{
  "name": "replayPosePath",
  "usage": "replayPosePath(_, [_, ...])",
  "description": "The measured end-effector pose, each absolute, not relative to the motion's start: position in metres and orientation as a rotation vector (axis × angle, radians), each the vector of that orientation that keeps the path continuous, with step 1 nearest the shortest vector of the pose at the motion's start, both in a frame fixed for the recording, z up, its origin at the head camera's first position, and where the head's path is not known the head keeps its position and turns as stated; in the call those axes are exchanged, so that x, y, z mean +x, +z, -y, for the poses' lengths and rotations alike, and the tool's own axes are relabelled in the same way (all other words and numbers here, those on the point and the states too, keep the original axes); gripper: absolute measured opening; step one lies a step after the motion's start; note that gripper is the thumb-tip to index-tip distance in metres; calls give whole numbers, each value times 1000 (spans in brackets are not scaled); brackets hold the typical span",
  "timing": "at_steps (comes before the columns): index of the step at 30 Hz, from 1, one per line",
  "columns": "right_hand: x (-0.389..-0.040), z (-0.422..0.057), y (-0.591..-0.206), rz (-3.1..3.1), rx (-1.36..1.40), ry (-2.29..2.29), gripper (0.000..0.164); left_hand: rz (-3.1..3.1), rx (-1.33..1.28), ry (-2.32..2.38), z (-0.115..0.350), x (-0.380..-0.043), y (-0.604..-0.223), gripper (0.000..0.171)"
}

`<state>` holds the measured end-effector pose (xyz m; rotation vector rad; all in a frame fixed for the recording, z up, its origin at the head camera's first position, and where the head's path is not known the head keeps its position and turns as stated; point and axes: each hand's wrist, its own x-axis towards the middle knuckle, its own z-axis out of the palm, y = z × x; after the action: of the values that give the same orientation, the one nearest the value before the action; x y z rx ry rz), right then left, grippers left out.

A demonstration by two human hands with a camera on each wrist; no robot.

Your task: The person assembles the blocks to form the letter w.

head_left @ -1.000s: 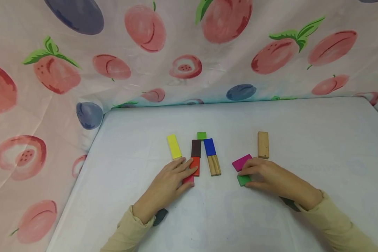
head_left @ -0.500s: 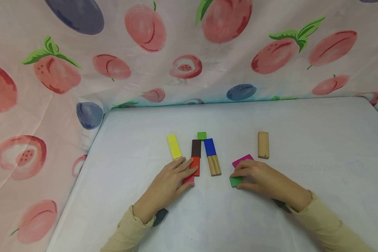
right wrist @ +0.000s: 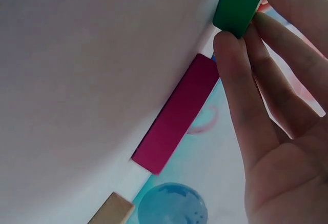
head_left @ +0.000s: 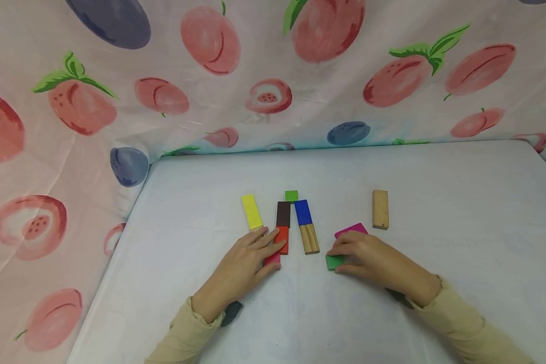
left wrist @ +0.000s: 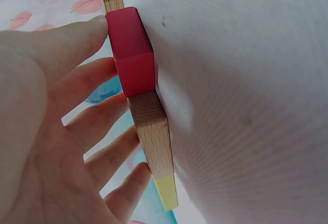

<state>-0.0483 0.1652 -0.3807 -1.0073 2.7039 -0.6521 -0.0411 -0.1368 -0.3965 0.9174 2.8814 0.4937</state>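
My right hand (head_left: 368,255) pinches a green block (head_left: 333,263) between thumb and fingers, low over the white table; the right wrist view shows the green block (right wrist: 238,3) at the fingertips. A magenta block (head_left: 351,228) lies just beyond those fingers. My left hand (head_left: 238,263) rests with spread fingers along a row of blocks. Its thumb and fingertips touch the pink-red block (left wrist: 130,49) and the plain wood block (left wrist: 155,142), which the hand mostly covers in the head view. At the row's far end is a yellow block (head_left: 252,211); the fingers also overlap an orange-red block (head_left: 282,236).
A dark brown block (head_left: 283,214) adjoins the orange-red one. Beside it, a blue block (head_left: 303,212) meets a striped wood block (head_left: 309,238), with a small light green block (head_left: 291,195) behind. Another plain wood block (head_left: 380,209) lies farther right. Fruit-print cloth (head_left: 268,65) hangs behind the table.
My right hand has slid left with the green block, toward the striped wood block, and now covers more of the magenta block. The left hand has stayed in place.
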Motion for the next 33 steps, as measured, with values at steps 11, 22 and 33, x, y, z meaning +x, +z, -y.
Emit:
replayPosePath(11, [-47, -159, -385, -2729, -1106, -688, 27, -2877, 919, 507, 137, -41, -395, 48])
replayPosePath(22, [-48, -151, -385, -2732, -1088, -651, 27, -2878, 919, 495, 136, -41, -396, 48])
replayPosePath(33, [-49, -146, -384, -2734, -1083, -647, 29, -2886, 946, 515, 138, -42, -397, 48])
